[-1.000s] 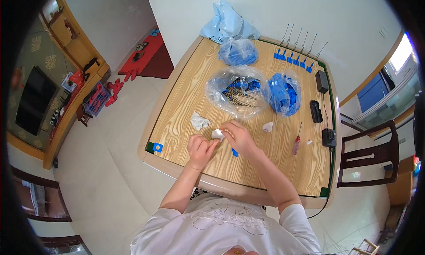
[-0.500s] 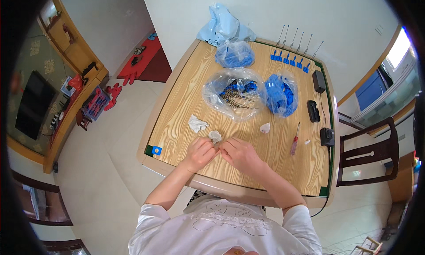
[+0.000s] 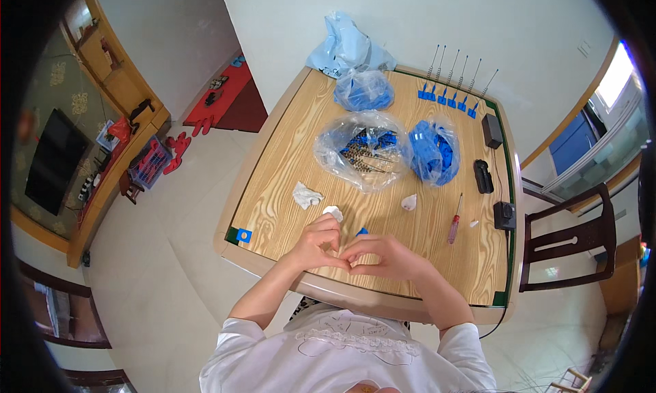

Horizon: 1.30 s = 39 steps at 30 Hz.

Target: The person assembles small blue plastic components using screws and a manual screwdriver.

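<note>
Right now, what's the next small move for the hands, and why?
Probably ease the left hand and right hand slightly apart: their fingertips meet, hiding whether anything is pinched, and the blue piece lies close beyond the right fingers.

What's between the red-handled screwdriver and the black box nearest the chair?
A small white scrap lies between the screwdriver and the black box, in the head view.

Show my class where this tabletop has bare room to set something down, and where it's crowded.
Bare wood lies between the large clear bag and the table's left rim, and at front right, between the screwdriver and the right hand. The back middle is crowded with plastic bags.
</note>
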{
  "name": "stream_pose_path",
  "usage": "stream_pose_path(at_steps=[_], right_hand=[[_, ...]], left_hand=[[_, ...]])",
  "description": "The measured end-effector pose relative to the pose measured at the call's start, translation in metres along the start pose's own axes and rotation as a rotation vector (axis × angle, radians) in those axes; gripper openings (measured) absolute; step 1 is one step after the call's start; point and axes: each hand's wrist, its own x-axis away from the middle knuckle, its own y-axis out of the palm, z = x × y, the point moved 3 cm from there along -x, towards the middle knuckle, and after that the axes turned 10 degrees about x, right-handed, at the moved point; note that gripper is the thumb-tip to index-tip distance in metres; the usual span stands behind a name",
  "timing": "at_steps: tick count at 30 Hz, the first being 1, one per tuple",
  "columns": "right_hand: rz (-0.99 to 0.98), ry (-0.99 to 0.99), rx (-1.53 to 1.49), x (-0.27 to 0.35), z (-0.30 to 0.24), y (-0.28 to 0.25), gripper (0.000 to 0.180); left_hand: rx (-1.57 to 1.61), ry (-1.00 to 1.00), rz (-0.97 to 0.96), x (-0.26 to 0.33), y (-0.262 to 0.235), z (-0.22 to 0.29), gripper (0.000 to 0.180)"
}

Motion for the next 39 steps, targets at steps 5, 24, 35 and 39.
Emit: stream_pose_path(at_steps=[5,24,35,39], right_hand=[[-0.001,-0.089,0.027,0.004,-0.003,0.003,0.018],[-0.066,-0.151,-0.002,0.007,-0.005,0.005,0.01],[-0.084,-0.13,0.005,0.006,-0.007,0.006,0.009],[-0.133,-0.137,0.02,0.004,-0.006,0.007,0.008]], left_hand=[[-0.098,0.064,-0.025,-0.001,0.003,0.007,0.045],[0.24,-0.2,-0.243,0.0,0.017,0.004,0.042],[0.338,-0.287,-0.327,0.003,0.022,0.001,0.042],[0.347,-0.337,-0.406,0.004,0.023,-0.001,0.041]])
